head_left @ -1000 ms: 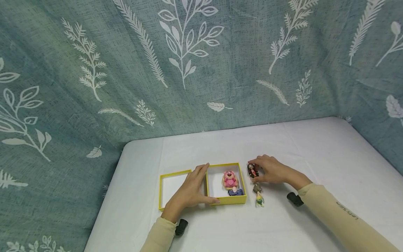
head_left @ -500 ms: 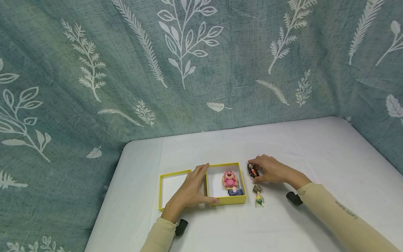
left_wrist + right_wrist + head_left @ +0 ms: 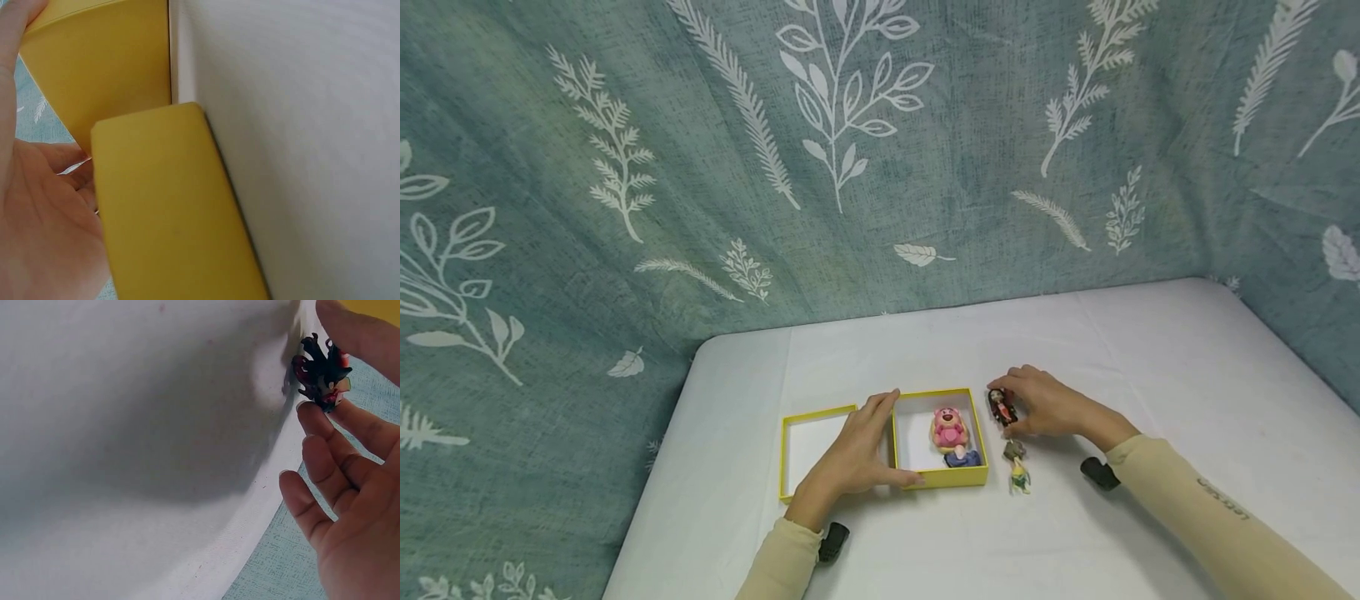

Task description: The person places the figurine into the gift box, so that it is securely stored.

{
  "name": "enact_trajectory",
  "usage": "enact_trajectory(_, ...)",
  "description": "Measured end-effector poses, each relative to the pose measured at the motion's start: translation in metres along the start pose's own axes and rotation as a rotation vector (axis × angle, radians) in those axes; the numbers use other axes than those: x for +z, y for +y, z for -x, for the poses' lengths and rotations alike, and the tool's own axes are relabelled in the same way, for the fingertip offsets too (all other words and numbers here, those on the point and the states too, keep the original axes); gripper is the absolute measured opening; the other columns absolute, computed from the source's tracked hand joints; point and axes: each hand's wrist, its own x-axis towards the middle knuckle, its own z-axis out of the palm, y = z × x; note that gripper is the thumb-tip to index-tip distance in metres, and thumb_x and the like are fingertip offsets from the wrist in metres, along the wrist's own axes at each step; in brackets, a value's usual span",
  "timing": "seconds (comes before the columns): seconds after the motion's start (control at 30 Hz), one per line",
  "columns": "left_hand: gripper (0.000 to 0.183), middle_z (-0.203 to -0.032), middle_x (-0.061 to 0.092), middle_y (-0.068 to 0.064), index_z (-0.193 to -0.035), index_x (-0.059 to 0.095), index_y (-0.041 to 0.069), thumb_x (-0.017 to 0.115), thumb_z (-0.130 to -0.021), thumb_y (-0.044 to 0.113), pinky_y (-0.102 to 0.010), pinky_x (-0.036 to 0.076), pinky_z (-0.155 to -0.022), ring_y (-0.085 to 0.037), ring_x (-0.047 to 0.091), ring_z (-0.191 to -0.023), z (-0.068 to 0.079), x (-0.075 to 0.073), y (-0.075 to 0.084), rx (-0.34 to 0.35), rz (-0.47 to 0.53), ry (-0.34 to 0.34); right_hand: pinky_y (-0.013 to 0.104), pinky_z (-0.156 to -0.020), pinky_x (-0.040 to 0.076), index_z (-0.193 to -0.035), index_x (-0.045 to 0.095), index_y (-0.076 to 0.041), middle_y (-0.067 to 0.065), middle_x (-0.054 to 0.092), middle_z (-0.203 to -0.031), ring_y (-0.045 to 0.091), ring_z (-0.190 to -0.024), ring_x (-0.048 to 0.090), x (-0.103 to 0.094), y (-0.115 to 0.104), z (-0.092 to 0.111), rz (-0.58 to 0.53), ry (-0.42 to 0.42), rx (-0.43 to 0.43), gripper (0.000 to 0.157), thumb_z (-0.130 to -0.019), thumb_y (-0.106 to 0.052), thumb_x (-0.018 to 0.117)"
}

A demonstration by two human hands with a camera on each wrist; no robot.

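My left hand (image 3: 852,454) spans the left side of a yellow-rimmed white box (image 3: 943,477), fingertips at its far corner and thumb along its front wall. In the left wrist view that hand (image 3: 44,219) holds the yellow box wall (image 3: 106,69). Inside the box lie a pink bear figurine (image 3: 949,429) and a figurine in dark blue (image 3: 962,457). To the right of the box, my right hand (image 3: 1047,404) holds a black-haired figurine in red and black (image 3: 1002,407) between thumb and fingers. The right wrist view shows this figurine between the thumb and fingertips of the hand (image 3: 362,487).
A shallow yellow-rimmed lid (image 3: 805,450) lies left of the box, partly behind my left hand. A small green-and-yellow figurine (image 3: 1018,473) lies on the white table (image 3: 940,550), below my right hand. A patterned teal curtain (image 3: 880,167) hangs behind.
Hardly anything differs. The black-haired figurine and my right fingers have shifted very slightly; my left hand stays on the box.
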Motion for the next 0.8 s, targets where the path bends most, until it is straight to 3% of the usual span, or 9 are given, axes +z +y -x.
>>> enact_trajectory(0.8, 0.122, -0.155, 0.032, 0.003, -0.158, 0.017, 0.026, 0.080, -0.062, 0.069, -0.047, 0.040, -0.109, -0.025, 0.038, -0.137, 0.0001, -0.0001, 0.0006, -0.001, -0.003, 0.000, 0.042, -0.083, 0.044, -0.136, 0.055, -0.004, -0.002, 0.060, -0.101, 0.021, -0.097, 0.053, -0.0071, -0.0017, -0.0001, -0.034, 0.021, -0.031, 0.072, -0.076, -0.030, 0.085)
